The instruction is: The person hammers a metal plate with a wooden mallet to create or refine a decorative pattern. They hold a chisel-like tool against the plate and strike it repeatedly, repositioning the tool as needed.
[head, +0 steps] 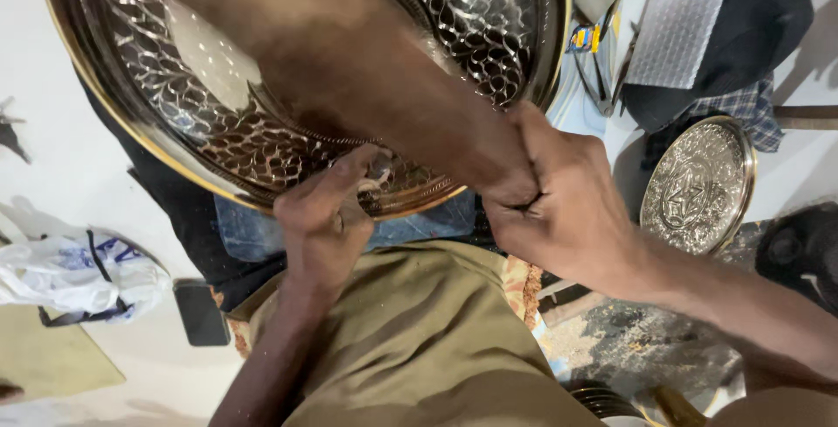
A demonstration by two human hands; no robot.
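A large round metal tray (262,143) with a fine engraved scale pattern and a golden rim fills the upper left, propped over my lap. My left hand (325,222) rests at the tray's lower rim, its fingers pinched on a small pale tool (377,179) that presses on the engraved surface; most of the tool is hidden. My right hand (559,204) is a tight fist around the end of a thick brown wooden handle (349,60). The handle runs blurred up and left across the tray.
A smaller engraved round plate (698,187) lies on the right. A white plastic bag (78,272) and a dark phone (199,312) sit at left. Bubble wrap (683,17) lies on dark cloth (759,25) at top right. Olive fabric (419,340) covers my lap.
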